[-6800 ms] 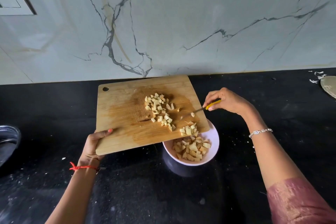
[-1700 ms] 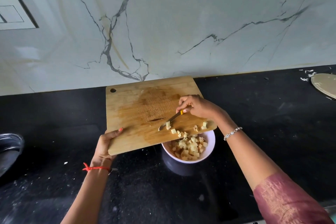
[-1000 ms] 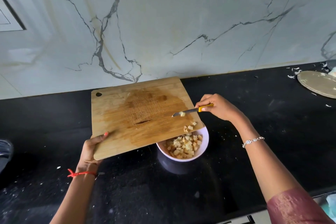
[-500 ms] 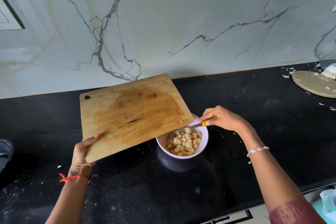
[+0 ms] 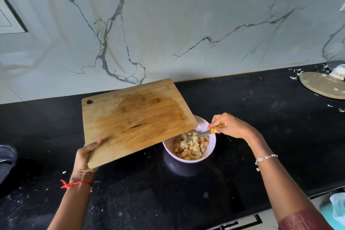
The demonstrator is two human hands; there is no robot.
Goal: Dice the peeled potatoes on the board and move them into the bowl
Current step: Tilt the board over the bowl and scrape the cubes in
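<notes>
My left hand [image 5: 85,157] grips the near left corner of the wooden cutting board [image 5: 134,119] and holds it tilted above the black counter, its right corner over the bowl. The board's wet surface carries no potato pieces. The white bowl [image 5: 211,153] stands on the counter and holds the diced potato [image 5: 190,148]. My right hand [image 5: 231,126] pinches the yellow handle of a small knife [image 5: 203,133]; its blade points left and its tip rests among the dice in the bowl.
The marble wall rises right behind the counter. A round flat board [image 5: 324,85] with scraps lies at the far right. A dark metal vessel [image 5: 6,157] shows at the left edge. White crumbs dot the black counter [image 5: 186,192].
The last potato dice went off the board into the bowl. My right hand brought the knife down from the board's edge into the bowl. The board stays tilted in my left hand.
</notes>
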